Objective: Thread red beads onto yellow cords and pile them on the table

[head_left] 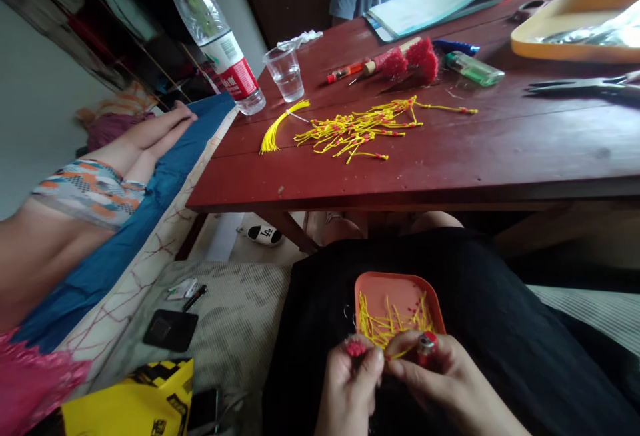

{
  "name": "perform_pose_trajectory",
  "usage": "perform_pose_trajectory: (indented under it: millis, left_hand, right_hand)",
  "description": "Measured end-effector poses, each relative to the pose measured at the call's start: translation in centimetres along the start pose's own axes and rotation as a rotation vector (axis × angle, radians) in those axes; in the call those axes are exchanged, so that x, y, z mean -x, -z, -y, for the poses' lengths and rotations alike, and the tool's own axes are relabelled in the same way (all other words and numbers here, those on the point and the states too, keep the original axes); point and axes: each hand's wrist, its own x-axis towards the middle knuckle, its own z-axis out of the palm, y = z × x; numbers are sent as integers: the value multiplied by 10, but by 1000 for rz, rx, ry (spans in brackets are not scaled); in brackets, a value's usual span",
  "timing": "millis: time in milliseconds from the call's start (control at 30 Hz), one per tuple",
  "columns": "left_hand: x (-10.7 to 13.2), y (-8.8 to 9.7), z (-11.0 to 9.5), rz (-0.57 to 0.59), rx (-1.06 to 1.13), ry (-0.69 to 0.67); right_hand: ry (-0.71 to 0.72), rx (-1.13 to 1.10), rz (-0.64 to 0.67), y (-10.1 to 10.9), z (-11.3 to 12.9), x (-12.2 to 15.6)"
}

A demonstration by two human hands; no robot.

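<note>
In the head view, my left hand (350, 379) and my right hand (435, 373) meet over my lap, fingertips pinched close together. A short yellow cord (400, 355) runs between them, its ends hidden by my fingers. Against my left index finger sits a fuzzy red bundle (355, 347), too small to make out well. A red lighter (427, 346) with a metal top is tucked in my right hand. Just beyond my hands, an orange tray (400, 278) rests on my dark clothing, holding many yellow cord pieces (373, 319) and a few small red bits.
On the red-brown table (300, 179) lie knotted yellow cords (370, 123), a yellow bundle (277, 131), a green lighter (474, 68) and pliers (575, 84). A plastic cup (286, 76) and bottle (220, 43) stand at its left. One person sits opposite; another lies on the left.
</note>
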Motion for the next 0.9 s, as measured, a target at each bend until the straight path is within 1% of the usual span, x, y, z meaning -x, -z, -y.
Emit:
perform_pose_trajectory:
  millis: [100, 200, 367, 467, 567, 667, 767, 900]
  left_hand:
    - [0, -1, -1, -5, -30, -54]
    - [0, -2, -1, -44, -56, -125]
    - [-1, -4, 1, -93, -124, -195]
    - [-1, -3, 3, -108, -175, -223]
    - [-2, -2, 4, -129, -220, -249]
    - [-2, -2, 4, -130, -250, -287]
    - [-2, -1, 2, -93, -287, -331]
    - [0, -1, -2, -64, -370, -398]
  right_hand:
    - [-4, 5, -4, 1, -1, 1]
    - [-15, 33, -18, 2, -1, 2]
    - [-20, 26, -27, 0, 2, 4]
    - [-23, -12, -82, -4, 4, 4]
    - [9, -64, -144, -9, 3, 3]
    - [36, -102, -163, -10, 2, 3]
    - [41, -90, -148, -8, -1, 3]
    - [16, -123, -68, -3, -6, 1]
